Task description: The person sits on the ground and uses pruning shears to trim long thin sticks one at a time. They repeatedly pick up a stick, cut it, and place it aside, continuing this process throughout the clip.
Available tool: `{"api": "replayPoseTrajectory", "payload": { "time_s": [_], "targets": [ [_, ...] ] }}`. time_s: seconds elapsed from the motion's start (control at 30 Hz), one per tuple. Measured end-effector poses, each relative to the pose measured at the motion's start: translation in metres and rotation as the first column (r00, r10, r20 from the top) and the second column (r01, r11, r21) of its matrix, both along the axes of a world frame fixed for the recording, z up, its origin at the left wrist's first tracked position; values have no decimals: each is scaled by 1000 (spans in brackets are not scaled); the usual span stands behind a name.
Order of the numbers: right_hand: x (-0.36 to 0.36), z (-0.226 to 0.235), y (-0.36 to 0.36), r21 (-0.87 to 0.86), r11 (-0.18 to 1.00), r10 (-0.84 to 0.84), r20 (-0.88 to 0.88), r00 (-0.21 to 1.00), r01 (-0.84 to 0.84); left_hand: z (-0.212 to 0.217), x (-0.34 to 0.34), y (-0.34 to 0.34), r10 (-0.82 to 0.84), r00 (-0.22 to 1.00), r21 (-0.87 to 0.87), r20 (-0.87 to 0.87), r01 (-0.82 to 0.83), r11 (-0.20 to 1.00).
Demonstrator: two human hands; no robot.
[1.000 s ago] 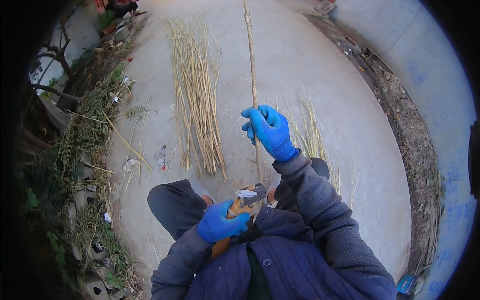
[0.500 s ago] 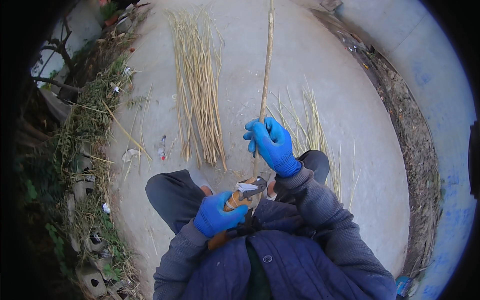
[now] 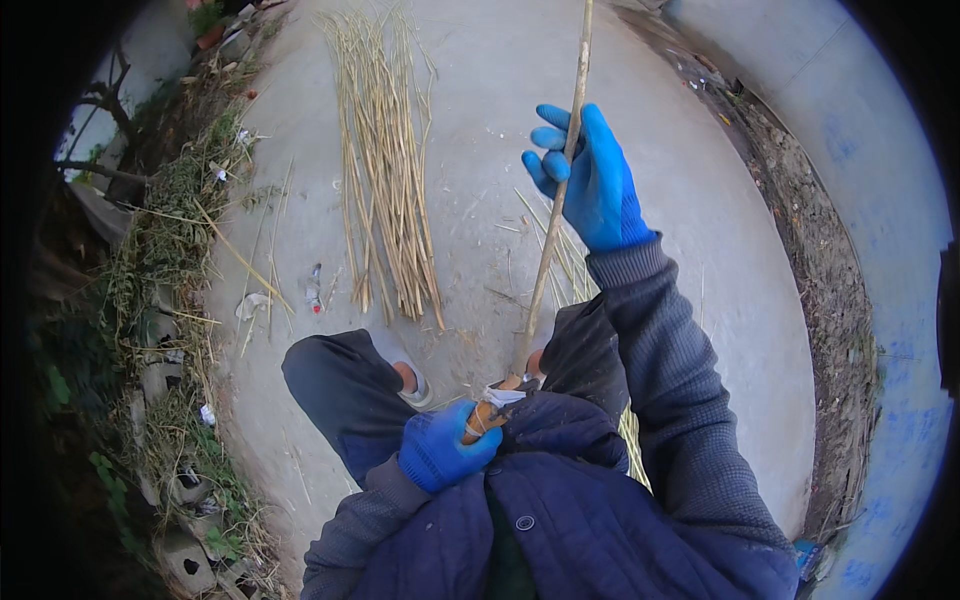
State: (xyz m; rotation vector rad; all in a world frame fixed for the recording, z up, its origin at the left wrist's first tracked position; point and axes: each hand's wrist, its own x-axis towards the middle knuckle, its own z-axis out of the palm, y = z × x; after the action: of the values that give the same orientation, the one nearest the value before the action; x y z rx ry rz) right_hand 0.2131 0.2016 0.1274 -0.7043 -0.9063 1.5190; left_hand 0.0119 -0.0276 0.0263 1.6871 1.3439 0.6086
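We note the stick (image 3: 546, 258) held over the middle of the concrete path (image 3: 700, 250), between its left and right edges. Right hand (image 3: 600, 185): fingers curled loosely around the shaft, probably to steady it yet let it slide or turn. Left hand (image 3: 445, 447): clenched on a wooden handle (image 3: 482, 422), kept low and close to our body, we judge for firmness. Contact between stick and handle: cannot tell. Long axis: rises from near the handle, leaning right, upper end pointing up the path, out of view. Stalk bundle (image 3: 390, 190) lies lengthwise nearer the left edge, perhaps for easy reach.
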Motion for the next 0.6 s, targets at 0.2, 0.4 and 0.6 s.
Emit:
{"api": "replayPoseTrajectory", "payload": {
  "time_s": [0.2,0.4,0.6],
  "targets": [
    [-16,-17,-3,28,983,-184,17,983,184,0,-6,9,-13,999,20,-46,14,1000],
    [2,-32,-18,-28,968,-250,-10,968,250,-11,-7,5,-78,995,75,-55,82,994],
    [12,-26,-22,-15,966,-256,-9,967,256,-13,-1,-6,-90,994,61,-66,94,994]
  ]
}}
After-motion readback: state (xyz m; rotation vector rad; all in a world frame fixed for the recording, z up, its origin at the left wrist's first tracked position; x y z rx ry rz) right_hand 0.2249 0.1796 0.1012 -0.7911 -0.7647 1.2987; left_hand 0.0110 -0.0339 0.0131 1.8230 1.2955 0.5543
